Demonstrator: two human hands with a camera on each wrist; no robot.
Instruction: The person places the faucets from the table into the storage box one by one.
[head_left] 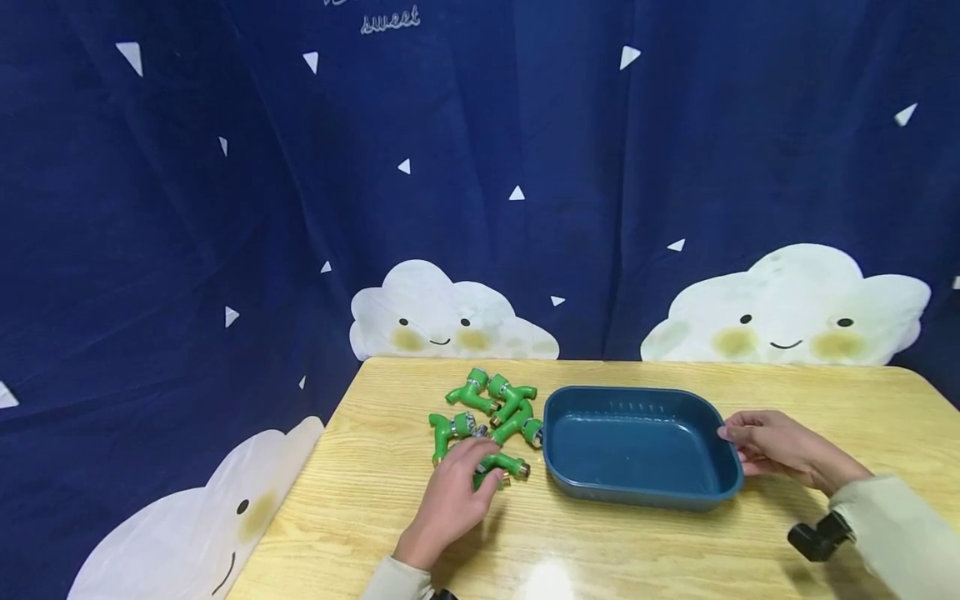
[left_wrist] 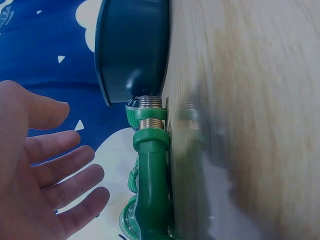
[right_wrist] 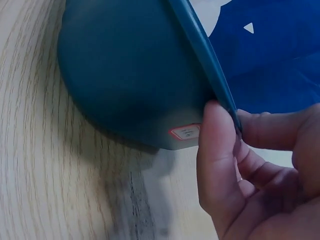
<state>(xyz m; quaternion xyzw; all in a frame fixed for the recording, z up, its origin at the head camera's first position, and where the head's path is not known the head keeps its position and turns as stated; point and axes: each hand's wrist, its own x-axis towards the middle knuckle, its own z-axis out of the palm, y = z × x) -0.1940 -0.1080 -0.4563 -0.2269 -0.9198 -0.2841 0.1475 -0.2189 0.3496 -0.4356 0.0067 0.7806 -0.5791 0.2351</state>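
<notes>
Currently, your left hand (head_left: pixel 455 492) is hovering over the near side of the green taps (head_left: pixel 513 423), its fingers loosely parted and the grip wide. Your right hand (head_left: pixel 780 450) is pinching the right-hand rim of the blue tray (head_left: pixel 633 450) between thumb and fingers.

The taps, glossy and branching, are lying clustered just left of the tray; only the left wrist view is resolving the fine ridges of their metal threads (left_wrist: pixel 151 124). The tray is showing smooth walls and rounded corners, its interior visible from the head view; the right wrist view alone is revealing a red-bordered label (right_wrist: pixel 185 132) on the outer wall, lettering illegible.

Beneath, the table (head_left: pixel 660 550) is displaying pale wood grain. Behind, a dark blue curtain (head_left: pixel 465 108) is hanging in soft folds, printed with white triangles.
</notes>
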